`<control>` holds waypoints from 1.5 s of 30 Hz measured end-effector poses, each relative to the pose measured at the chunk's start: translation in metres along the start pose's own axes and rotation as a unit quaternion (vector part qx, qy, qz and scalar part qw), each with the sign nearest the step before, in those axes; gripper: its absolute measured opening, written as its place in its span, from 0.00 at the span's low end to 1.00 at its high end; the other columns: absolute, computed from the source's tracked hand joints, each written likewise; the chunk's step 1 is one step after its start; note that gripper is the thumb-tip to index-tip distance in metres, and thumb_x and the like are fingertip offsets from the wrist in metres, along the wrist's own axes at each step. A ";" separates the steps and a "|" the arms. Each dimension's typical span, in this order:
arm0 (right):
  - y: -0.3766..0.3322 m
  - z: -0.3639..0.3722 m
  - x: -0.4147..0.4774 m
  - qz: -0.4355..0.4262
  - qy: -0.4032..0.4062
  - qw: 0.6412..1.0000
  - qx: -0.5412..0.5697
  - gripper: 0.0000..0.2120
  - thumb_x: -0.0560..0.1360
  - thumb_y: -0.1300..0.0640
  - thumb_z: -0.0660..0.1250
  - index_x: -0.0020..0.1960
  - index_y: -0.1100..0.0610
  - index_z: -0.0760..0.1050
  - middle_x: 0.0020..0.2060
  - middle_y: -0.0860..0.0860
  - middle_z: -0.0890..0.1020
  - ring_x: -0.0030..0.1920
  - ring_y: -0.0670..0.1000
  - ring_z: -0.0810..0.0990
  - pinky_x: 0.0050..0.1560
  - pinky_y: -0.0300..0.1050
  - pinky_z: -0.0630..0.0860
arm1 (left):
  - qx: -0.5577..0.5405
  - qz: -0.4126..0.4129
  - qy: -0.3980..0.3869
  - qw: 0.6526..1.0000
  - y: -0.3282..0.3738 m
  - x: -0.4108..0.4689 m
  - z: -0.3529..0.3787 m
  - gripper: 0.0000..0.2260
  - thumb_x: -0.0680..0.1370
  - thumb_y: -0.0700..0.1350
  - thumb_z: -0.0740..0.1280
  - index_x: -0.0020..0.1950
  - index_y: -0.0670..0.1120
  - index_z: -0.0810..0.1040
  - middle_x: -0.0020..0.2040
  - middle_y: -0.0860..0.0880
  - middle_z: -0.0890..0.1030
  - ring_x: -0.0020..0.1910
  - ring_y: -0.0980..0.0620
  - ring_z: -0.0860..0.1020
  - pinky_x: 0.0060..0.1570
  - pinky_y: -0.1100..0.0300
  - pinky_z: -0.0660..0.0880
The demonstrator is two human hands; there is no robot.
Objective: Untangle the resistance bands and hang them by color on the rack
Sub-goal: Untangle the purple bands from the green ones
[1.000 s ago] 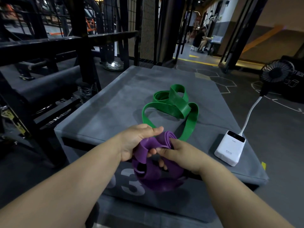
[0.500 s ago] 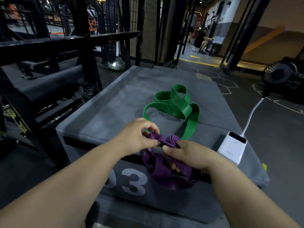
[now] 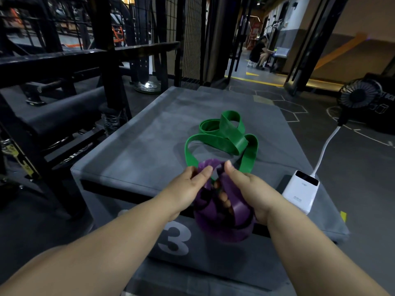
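A purple resistance band hangs bunched in loops at the near edge of a grey padded box. My left hand pinches its upper left fold, and my right hand grips its right side with fingers through a loop. A green resistance band lies twisted on the box top just beyond my hands; its near end passes behind the purple band. A black metal rack stands to the left.
A white power bank sits on the box's right side, with a white cable leading to a black fan on the floor. A weight plate lies beyond the box. A person sits far back.
My hands have spread slightly apart and lifted, and the purple band's top folds have come open between them. The green band has not moved.
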State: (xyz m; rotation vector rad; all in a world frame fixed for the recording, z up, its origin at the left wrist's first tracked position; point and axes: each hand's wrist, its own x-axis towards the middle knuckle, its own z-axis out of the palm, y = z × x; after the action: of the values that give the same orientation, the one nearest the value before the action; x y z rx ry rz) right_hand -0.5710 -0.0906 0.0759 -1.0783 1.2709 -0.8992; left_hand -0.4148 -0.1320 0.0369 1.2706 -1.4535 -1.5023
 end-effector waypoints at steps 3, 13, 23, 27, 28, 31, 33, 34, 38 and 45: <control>-0.002 -0.005 0.001 0.012 0.045 0.998 0.035 0.27 0.76 0.38 0.62 0.35 0.61 0.78 0.28 0.56 0.78 0.27 0.53 0.76 0.33 0.44 0.76 | -0.165 -0.061 -0.048 0.983 0.003 0.000 0.003 0.20 0.81 0.59 0.57 0.61 0.46 0.75 0.53 0.46 0.82 0.52 0.48 0.80 0.61 0.47 0.74; 0.001 -0.010 -0.001 0.057 -0.041 0.996 0.051 0.27 0.72 0.37 0.61 0.44 0.63 0.76 0.27 0.56 0.75 0.24 0.50 0.73 0.26 0.39 0.73 | -0.203 0.002 -0.155 0.967 0.027 -0.011 -0.026 0.20 0.61 0.46 0.80 0.44 0.46 0.73 0.32 0.49 0.74 0.30 0.52 0.73 0.38 0.58 0.74; 0.007 -0.023 -0.006 0.034 -0.144 0.989 0.010 0.29 0.74 0.37 0.57 0.47 0.64 0.77 0.27 0.56 0.75 0.26 0.51 0.73 0.26 0.39 0.73 | -0.117 -0.061 -0.076 0.988 0.028 -0.009 -0.039 0.10 0.78 0.48 0.66 0.55 0.44 0.79 0.40 0.48 0.82 0.37 0.51 0.79 0.34 0.61 0.79; 0.006 -0.031 -0.010 0.037 -0.189 0.981 0.026 0.32 0.74 0.35 0.58 0.48 0.66 0.77 0.27 0.57 0.78 0.23 0.50 0.75 0.25 0.39 0.74 | -0.078 -0.052 -0.075 0.993 0.027 -0.004 -0.045 0.11 0.80 0.49 0.62 0.55 0.44 0.76 0.42 0.46 0.84 0.39 0.51 0.81 0.40 0.60 0.78; 0.007 -0.031 -0.010 0.038 -0.205 0.978 0.027 0.33 0.71 0.33 0.61 0.48 0.65 0.77 0.28 0.57 0.79 0.24 0.50 0.77 0.26 0.39 0.75 | -0.087 -0.054 -0.083 0.991 0.027 -0.003 -0.045 0.11 0.81 0.48 0.61 0.55 0.42 0.76 0.42 0.44 0.84 0.40 0.50 0.82 0.40 0.60 0.79; 0.011 -0.031 -0.008 0.036 -0.239 0.969 0.046 0.35 0.62 0.31 0.73 0.47 0.64 0.81 0.35 0.58 0.82 0.32 0.52 0.81 0.37 0.42 0.79 | -0.120 -0.054 -0.108 0.985 0.027 -0.004 -0.038 0.11 0.83 0.44 0.57 0.54 0.40 0.76 0.41 0.43 0.83 0.39 0.49 0.82 0.39 0.60 0.80; 0.013 -0.034 -0.007 0.018 -0.249 0.967 0.044 0.33 0.62 0.31 0.74 0.46 0.62 0.83 0.38 0.58 0.83 0.38 0.52 0.82 0.45 0.42 0.79 | -0.150 -0.053 -0.106 0.982 0.028 -0.005 -0.033 0.12 0.83 0.42 0.55 0.51 0.41 0.77 0.37 0.45 0.83 0.33 0.50 0.81 0.35 0.60 0.79; 0.013 -0.035 -0.008 0.007 -0.258 0.965 0.040 0.32 0.63 0.31 0.73 0.46 0.61 0.83 0.39 0.58 0.83 0.40 0.51 0.81 0.46 0.42 0.78 | -0.165 -0.054 -0.098 0.980 0.029 -0.005 -0.031 0.12 0.83 0.42 0.54 0.50 0.41 0.77 0.35 0.46 0.81 0.30 0.51 0.80 0.32 0.60 0.78; 0.010 -0.036 -0.010 -0.033 -0.314 0.947 0.065 0.28 0.69 0.34 0.69 0.46 0.61 0.83 0.39 0.58 0.80 0.39 0.52 0.78 0.46 0.45 0.74 | -0.185 -0.038 -0.099 0.977 0.029 -0.004 -0.028 0.11 0.81 0.52 0.61 0.48 0.44 0.73 0.33 0.49 0.75 0.22 0.56 0.67 0.22 0.65 0.67; 0.002 -0.040 -0.013 -0.078 -0.363 0.924 0.092 0.25 0.75 0.36 0.64 0.45 0.59 0.82 0.35 0.52 0.81 0.34 0.49 0.78 0.37 0.41 0.72 | -0.163 0.010 -0.135 0.977 0.021 0.002 -0.041 0.06 0.68 0.43 0.69 0.41 0.45 0.74 0.33 0.48 0.80 0.31 0.53 0.78 0.33 0.64 0.76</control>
State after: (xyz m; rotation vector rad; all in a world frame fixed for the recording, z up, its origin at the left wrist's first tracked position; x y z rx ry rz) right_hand -0.6125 -0.0826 0.0786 -1.2147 0.4797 -0.6194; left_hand -0.3793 -0.1495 0.0611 0.8788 -1.3067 -1.8655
